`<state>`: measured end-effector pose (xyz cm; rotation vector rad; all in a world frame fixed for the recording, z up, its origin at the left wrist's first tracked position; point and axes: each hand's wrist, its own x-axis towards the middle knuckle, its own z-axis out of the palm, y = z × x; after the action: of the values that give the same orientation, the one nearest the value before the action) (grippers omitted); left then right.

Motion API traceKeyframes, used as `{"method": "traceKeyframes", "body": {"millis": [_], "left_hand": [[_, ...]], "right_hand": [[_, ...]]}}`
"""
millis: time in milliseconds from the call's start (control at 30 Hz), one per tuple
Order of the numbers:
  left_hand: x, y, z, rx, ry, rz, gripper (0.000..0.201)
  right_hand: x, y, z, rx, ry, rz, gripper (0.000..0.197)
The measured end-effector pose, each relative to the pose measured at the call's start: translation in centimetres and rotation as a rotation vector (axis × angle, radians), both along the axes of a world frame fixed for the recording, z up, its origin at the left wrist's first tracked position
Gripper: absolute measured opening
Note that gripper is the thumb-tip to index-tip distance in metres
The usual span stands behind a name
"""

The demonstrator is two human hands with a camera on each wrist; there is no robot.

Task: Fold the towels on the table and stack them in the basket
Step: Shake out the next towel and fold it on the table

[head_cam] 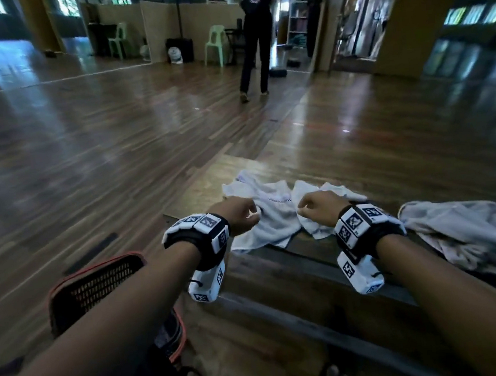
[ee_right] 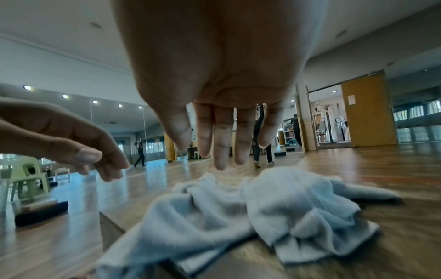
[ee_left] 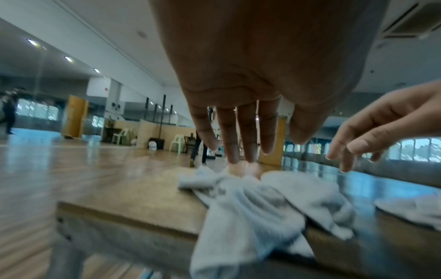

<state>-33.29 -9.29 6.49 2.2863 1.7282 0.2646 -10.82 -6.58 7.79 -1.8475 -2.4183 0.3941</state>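
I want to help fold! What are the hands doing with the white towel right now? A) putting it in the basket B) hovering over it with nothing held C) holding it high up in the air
B: the left hand and right hand hang open-fingered above the crumpled white towel on the table.

White towel [head_cam: 269, 216], black mesh basket [head_cam: 99, 290] orange-red rim

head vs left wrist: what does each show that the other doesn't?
Head only: the basket on the floor at the person's left, and a second, greyish towel pile at the table's right end. Left wrist only: the fingers hanging straight over the cloth, holding nothing. Both: the white towel crumpled on the table, draped over its near edge, with the left hand and right hand above it.
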Motion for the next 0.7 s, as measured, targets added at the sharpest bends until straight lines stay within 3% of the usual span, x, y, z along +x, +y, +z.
{"method": "traceKeyframes", "body": {"millis": [100, 333, 467, 600, 700], "left_hand": [[2.2, 1.3, -3.5, -0.009, 0.053, -0.097, 0.036], [3.9, 3.8, -9.0, 0.052, 0.346, -0.193, 0.035], [3.3, 4.7, -10.8, 0.14, 0.249, -0.165, 0.026], [3.2, 5.5, -10.6, 0.15, 0.155, -0.114, 0.02], [2.9, 6.0, -9.3, 0.194, -0.024, -0.067, 0.023]], "right_hand": [[1.0, 0.8, -3.4, -0.046, -0.02, 0.012, 0.025], [0.6, 2.4, -8.8, 0.012, -0.098, 0.146, 0.033], [0.2, 3.2, -10.8, 0.052, -0.209, 0.235, 0.036], [-0.1, 3.9, -12.0, 0.124, -0.19, 0.207, 0.037], [-0.5, 4.3, -11.9, 0.157, -0.177, 0.18, 0.039]]}}
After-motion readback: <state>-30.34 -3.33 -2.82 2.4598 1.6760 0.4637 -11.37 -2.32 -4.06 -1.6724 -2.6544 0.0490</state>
